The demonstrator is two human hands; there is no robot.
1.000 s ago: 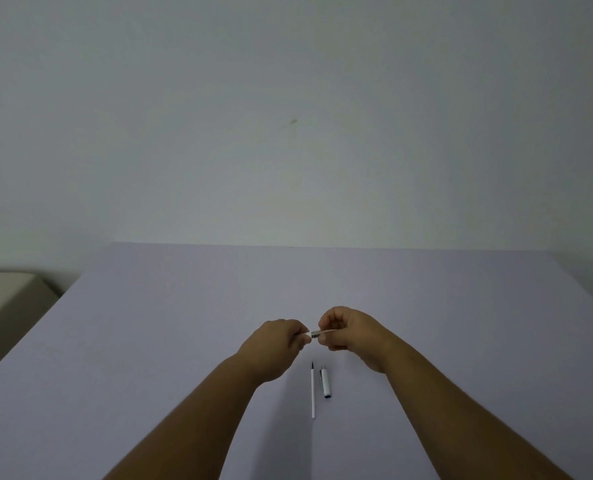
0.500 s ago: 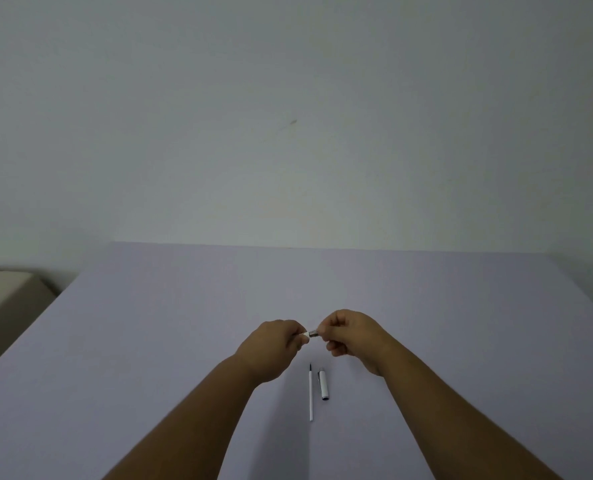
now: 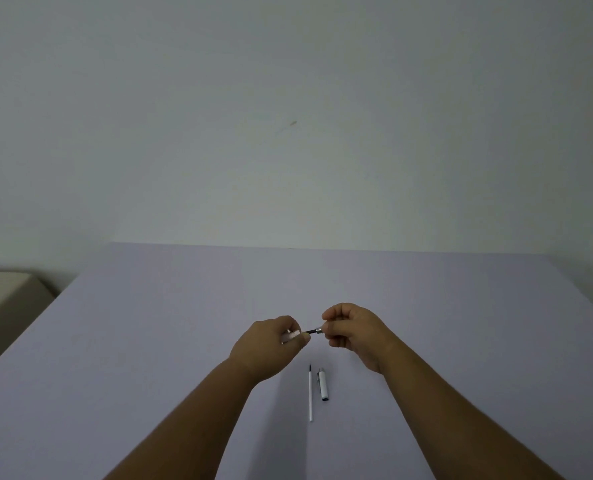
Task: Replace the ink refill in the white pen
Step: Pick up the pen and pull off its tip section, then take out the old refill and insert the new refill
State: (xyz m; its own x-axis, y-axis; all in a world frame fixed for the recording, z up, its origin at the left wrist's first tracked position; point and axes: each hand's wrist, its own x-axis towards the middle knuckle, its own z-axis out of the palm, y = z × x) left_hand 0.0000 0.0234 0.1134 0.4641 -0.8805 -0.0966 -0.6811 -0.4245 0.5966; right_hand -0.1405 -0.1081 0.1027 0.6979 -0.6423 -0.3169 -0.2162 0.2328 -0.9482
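Observation:
My left hand is closed around the white pen barrel, of which only a short white stretch shows between the fingers. My right hand pinches the pen's silver-collared front section. A thin dark shaft bridges the small gap between the two parts. On the table below the hands lie a slim white ink refill with a dark tip pointing away from me, and to its right the white pen cap.
The lilac table reaches to a pale wall at the back. A beige piece of furniture stands off the table's left edge.
The hands have drawn slightly apart. The front section has come away from the barrel, exposing a dark shaft between them. The refill and cap on the table have not moved.

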